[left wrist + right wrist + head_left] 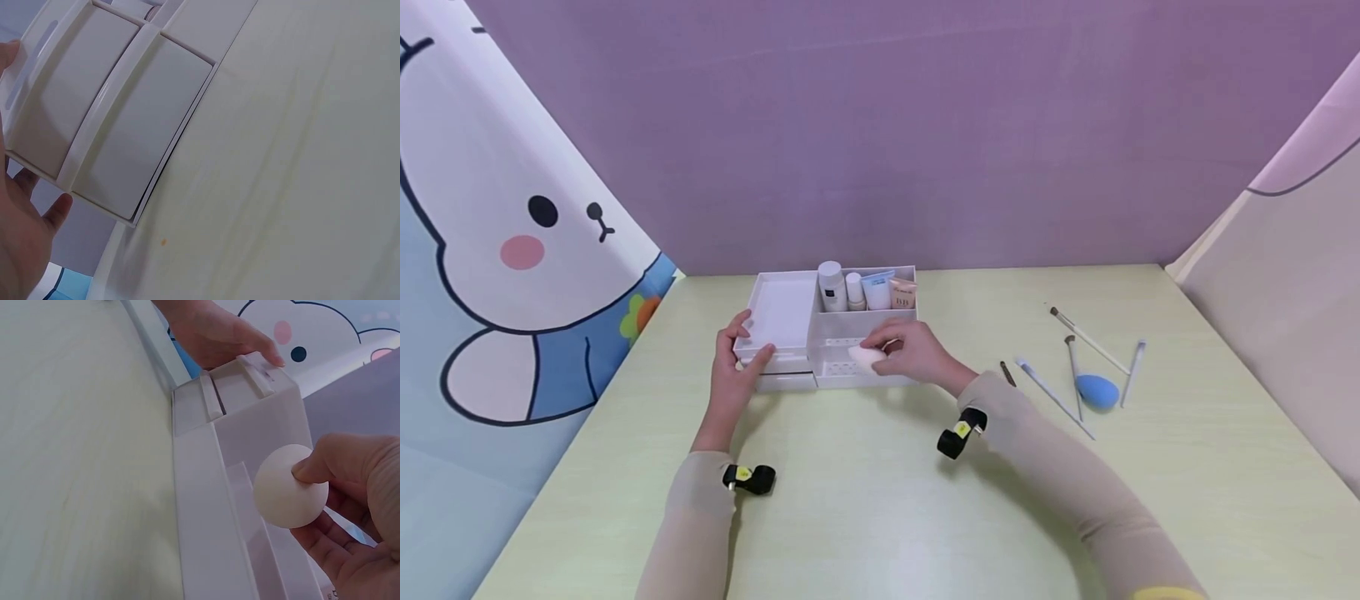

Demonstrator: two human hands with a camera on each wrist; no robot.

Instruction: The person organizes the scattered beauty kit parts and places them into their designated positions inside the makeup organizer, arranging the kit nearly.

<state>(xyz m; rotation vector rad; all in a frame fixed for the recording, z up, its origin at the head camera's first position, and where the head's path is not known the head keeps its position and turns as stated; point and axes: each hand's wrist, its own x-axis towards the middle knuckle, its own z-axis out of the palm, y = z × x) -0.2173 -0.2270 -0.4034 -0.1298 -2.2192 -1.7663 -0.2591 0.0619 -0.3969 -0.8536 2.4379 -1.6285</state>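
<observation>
A white makeup organizer (782,312) with drawers on its left stands toward the back of the table. My left hand (734,371) grips its left side, the thumb by the top front edge and the fingers along the side wall. In the right wrist view, a white makeup sponge (284,494) is pinched between the thumb and fingers of my right hand (917,352). The sponge is held over the organizer's front right compartment (835,367). Bottles (831,287) and tubes (877,292) stand in the compartment behind it.
On the right of the table lie several makeup brushes (1093,342) and a blue makeup sponge (1097,392). A purple cloth backdrop (925,150) hangs behind the table, and a cartoon-print cloth (490,250) is at the left.
</observation>
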